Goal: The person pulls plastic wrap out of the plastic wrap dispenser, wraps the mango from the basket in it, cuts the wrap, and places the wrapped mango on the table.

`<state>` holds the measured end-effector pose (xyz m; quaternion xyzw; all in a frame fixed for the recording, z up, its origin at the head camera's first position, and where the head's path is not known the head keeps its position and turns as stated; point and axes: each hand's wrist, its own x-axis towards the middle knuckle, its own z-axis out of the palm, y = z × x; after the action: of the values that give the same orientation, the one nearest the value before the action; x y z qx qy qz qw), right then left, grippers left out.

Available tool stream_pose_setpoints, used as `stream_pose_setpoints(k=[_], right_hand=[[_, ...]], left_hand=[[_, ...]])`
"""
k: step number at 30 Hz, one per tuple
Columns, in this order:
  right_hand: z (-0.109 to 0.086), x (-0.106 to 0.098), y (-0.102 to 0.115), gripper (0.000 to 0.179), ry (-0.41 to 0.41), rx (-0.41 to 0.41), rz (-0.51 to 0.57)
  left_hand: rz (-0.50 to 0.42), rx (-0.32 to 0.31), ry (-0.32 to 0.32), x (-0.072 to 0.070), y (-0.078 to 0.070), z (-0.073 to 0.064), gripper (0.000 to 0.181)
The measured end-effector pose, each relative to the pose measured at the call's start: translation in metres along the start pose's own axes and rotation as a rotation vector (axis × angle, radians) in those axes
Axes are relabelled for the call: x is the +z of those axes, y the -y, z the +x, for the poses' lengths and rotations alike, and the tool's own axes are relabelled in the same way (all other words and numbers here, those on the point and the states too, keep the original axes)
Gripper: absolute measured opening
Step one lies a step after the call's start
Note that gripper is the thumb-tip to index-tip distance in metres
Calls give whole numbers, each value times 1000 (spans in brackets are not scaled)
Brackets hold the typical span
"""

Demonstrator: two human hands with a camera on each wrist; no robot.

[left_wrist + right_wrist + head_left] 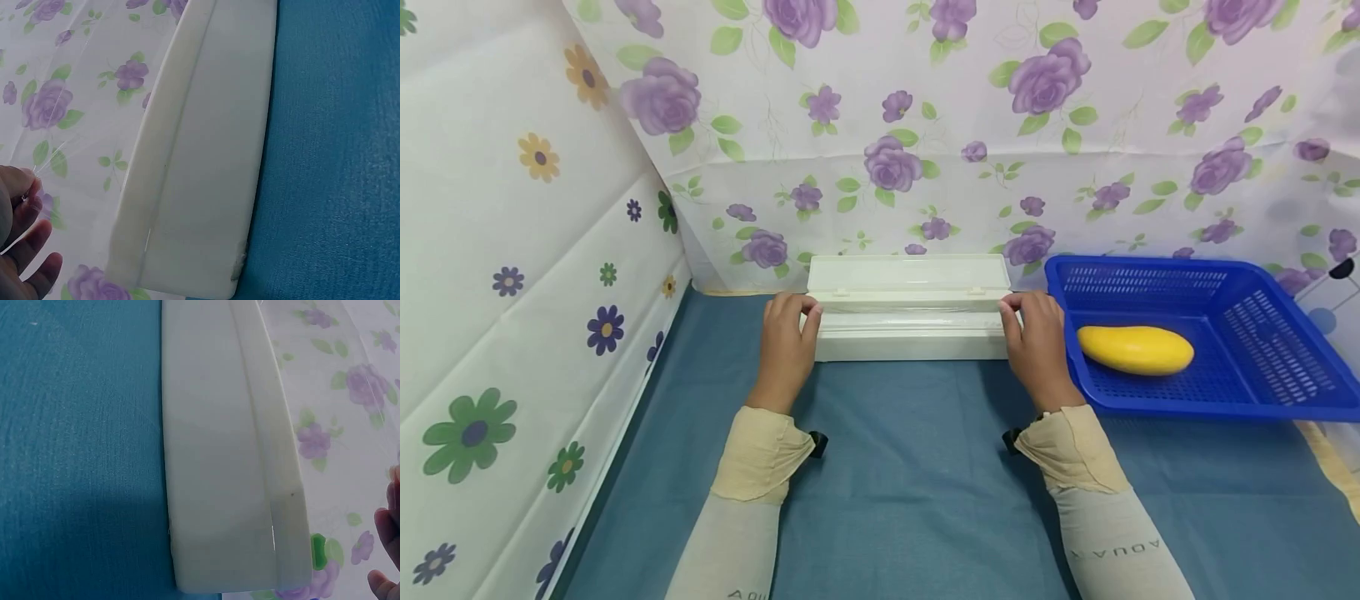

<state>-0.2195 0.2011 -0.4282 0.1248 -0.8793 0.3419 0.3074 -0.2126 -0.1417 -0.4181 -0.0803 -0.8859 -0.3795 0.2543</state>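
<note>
A long white cling film dispenser (913, 347) lies on the table with its lid (910, 273) raised at the back. Clear cling film (917, 310) stretches across it between the two hands. At the left end, my left hand (786, 346) pinches the film's edge between thumb and finger; the left wrist view shows the gathered film (45, 164) at those fingertips. My right hand (1039, 346) is over the right end, its thumb and forefinger together on the film. Only some fingers (387, 519) of it show in the right wrist view, at the edge.
Close beside the right hand stands a blue plastic basket (1225, 410) holding a yellow, elongated fruit or vegetable (1137, 350). A blue-green cloth (910, 483) covers the table. Flowered sheets (850, 125) hang behind and on the left.
</note>
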Motion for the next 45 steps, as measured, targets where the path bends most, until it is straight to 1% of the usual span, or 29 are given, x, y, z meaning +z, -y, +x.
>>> stream_pose_setpoints(k=[13,28,36,41,45], right_hand=[[0,-3,5,20,-23,-12,26],[1,-7,8,20,-42,-19,57],[2,-10,9,20,-66,-38,73],[2,-11,10,20,-82,-46,75],[3,-12,11,19,-87,-46,77]], left_hand=[[-2,-3,-5,-4,-3,1,24],[-19,6,-30,-7,-6,1,26],[-33,32,-49,-8,-9,1,25],[-42,58,-76,-10,-11,1,24],[-43,64,-90,-11,-12,0,23]])
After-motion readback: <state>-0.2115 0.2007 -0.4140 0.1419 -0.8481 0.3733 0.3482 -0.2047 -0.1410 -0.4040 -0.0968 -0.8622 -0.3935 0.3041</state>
